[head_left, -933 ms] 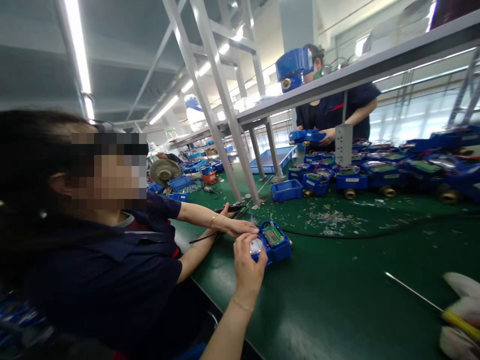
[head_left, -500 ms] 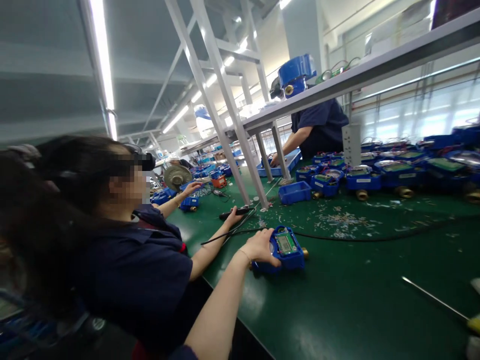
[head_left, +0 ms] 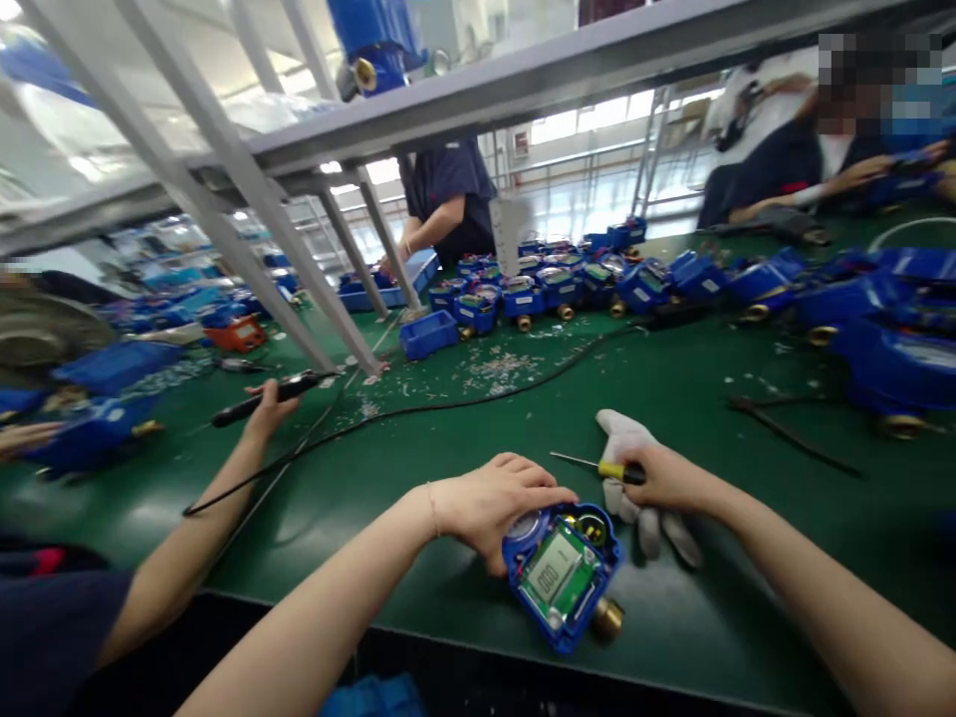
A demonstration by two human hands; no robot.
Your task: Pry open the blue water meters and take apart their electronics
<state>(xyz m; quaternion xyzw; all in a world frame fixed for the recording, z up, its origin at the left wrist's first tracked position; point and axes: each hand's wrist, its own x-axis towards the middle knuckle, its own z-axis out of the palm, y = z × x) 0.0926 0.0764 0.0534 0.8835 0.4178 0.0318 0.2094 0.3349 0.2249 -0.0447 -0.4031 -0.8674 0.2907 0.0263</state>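
One blue water meter (head_left: 549,637) is gripped at its dial end by the left hand (head_left: 500,503); the circuit board (head_left: 577,597) just beyond those fingers is already seated, no cover yet fitted. Right of this grip, a yellow-handled screwdriver (head_left: 610,469) is held by the right hand (head_left: 664,478), apart from the meter.

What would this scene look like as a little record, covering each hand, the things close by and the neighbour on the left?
Left hand: grasping one side of a blue device
Device face: screen showing, brass fitting sticking out
Right hand: holding a screwdriver by its handle
Nearby: white glove on the green bench
Farther off: black cable
Neighbour on the left: one hand holding a black tool
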